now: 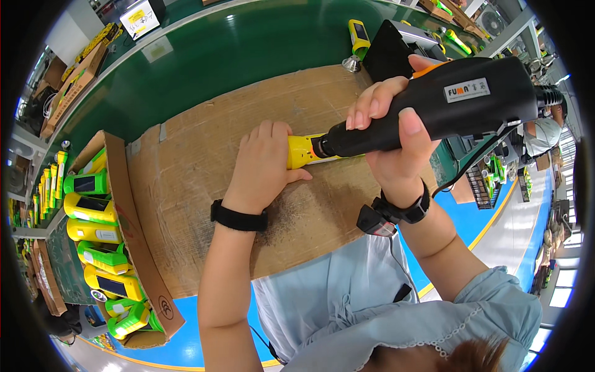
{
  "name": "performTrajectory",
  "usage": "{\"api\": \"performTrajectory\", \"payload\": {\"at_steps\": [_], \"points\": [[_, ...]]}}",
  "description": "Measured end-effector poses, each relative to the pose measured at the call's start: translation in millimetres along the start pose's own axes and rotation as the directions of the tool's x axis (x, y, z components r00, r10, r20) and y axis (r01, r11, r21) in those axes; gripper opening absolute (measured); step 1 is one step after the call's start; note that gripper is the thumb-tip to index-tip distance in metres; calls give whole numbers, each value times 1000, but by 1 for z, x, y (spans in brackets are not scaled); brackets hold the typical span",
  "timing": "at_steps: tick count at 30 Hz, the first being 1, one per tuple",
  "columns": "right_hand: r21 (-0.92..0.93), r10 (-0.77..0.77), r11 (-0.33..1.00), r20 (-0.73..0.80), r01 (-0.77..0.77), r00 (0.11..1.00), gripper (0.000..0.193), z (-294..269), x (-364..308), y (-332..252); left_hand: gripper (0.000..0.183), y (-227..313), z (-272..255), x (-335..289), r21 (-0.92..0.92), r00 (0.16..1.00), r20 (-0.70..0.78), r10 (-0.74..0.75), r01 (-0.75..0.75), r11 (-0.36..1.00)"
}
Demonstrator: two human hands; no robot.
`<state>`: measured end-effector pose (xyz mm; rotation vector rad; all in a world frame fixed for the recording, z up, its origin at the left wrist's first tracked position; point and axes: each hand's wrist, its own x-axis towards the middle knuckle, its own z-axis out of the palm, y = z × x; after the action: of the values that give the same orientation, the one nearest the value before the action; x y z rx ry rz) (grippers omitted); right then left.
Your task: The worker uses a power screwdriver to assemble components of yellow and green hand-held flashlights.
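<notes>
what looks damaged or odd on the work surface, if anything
The cardboard sheet has a dark, speckled patch beside the left hand's wristband. It stands out against the plainer brown around it; whether it is dirt or wear, I can't tell.

From the yellow torch (299, 153), bare cardboard (192, 142) opens at 10 to 12 o'clock, leading onto the green tabletop (248, 59) beyond. The left grip (263, 152) blocks 9 o'clock close in; farther out, toward 8, the carton's wall (131, 229) bars the way. The left forearm (224, 279) fills 7. A pocket lies free at 5 to 6. The right forearm (449, 251) closes 4, the black screwdriver (474, 105) 2 to 3, its cord (457, 180) hanging near 3. A second torch (359, 34) and a black box (392, 53) obstruct 1 o'clock.
</notes>
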<state>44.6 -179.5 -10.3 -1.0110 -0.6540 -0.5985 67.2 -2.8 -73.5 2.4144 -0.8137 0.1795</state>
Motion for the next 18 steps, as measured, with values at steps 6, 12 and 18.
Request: {"api": "performTrajectory", "payload": {"at_steps": [6, 12, 18], "points": [[-11, 17, 1000, 7, -17, 1000, 58, 6, -2, 3, 60, 0, 0, 0, -4, 1000, -8, 2, -2, 1000], [-152, -80, 986, -53, 71, 995, 56, 3, 5, 7, 61, -1, -2, -1, 14, 1000, -1, -2, 2, 1000], [-114, -131, 986, -67, 123, 989, 53, -7, 16, 15, 60, 0, 0, -2, 30, 1000, -9, 15, -15, 999]]}}
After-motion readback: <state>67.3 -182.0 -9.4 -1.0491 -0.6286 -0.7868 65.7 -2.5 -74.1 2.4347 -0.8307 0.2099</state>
